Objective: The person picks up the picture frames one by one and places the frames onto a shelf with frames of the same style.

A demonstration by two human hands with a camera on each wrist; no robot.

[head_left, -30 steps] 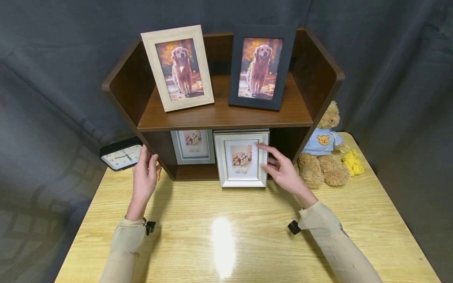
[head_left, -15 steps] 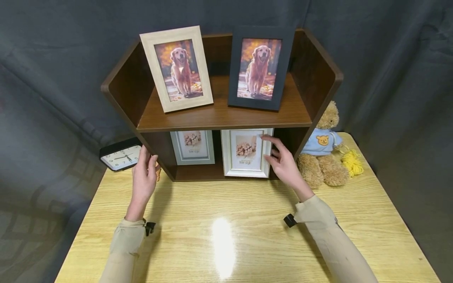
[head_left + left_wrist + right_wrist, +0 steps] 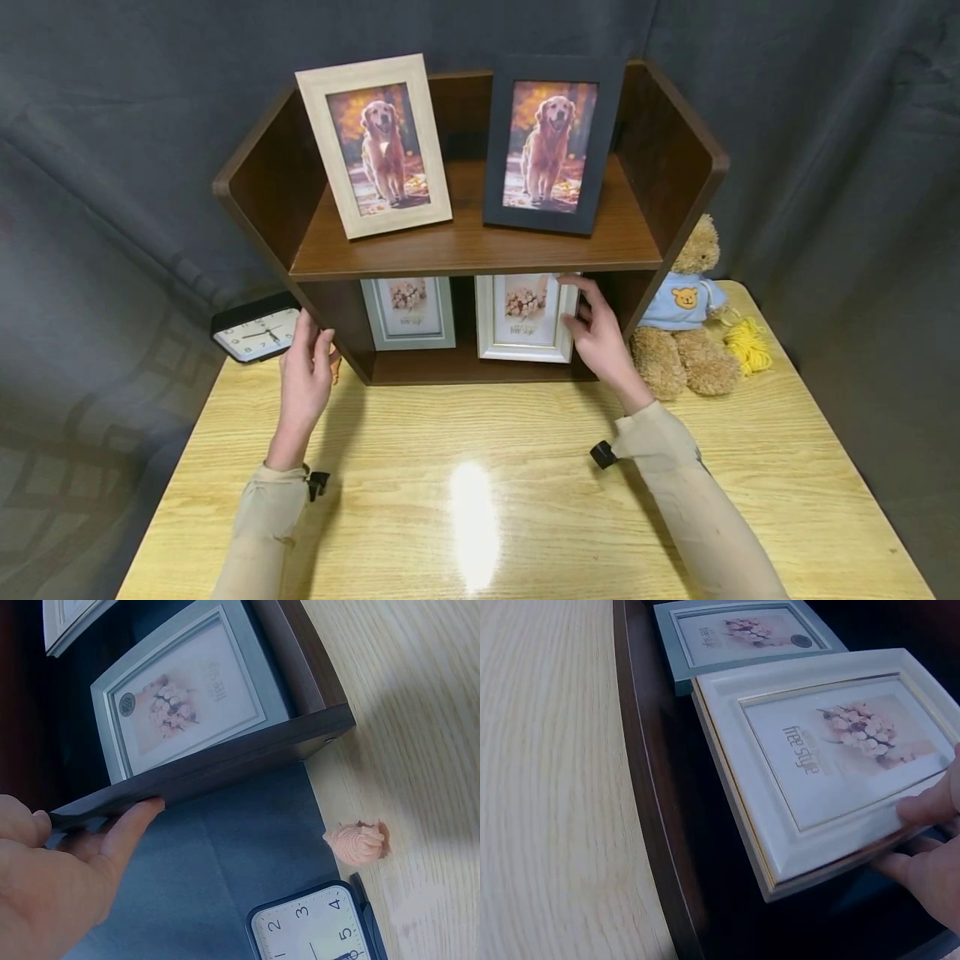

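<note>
A white picture frame (image 3: 527, 352) with a thin gold line and a flower print stands inside the lower compartment of the brown shelf (image 3: 480, 250). My right hand (image 3: 603, 342) grips its right edge; in the right wrist view the thumb lies on the front and the fingers go behind. Left of it in the same compartment is a grey-green picture frame (image 3: 415, 342), apart from the white one. My left hand (image 3: 306, 375) holds the front edge of the shelf's left side panel, thumb on one face and fingers on the other in the left wrist view.
On the upper shelf stand a cream picture frame (image 3: 438, 167) and a black picture frame (image 3: 498, 167) with dog photos. A clock (image 3: 262, 333) and a pinkish shell-like piece (image 3: 356, 844) are at the left. A teddy bear (image 3: 678, 333) and yellow yarn (image 3: 746, 346) sit right.
My right hand has moved the white frame from the shelf's front edge back into the lower compartment and slightly right. My left hand has stayed in place on the side panel.
</note>
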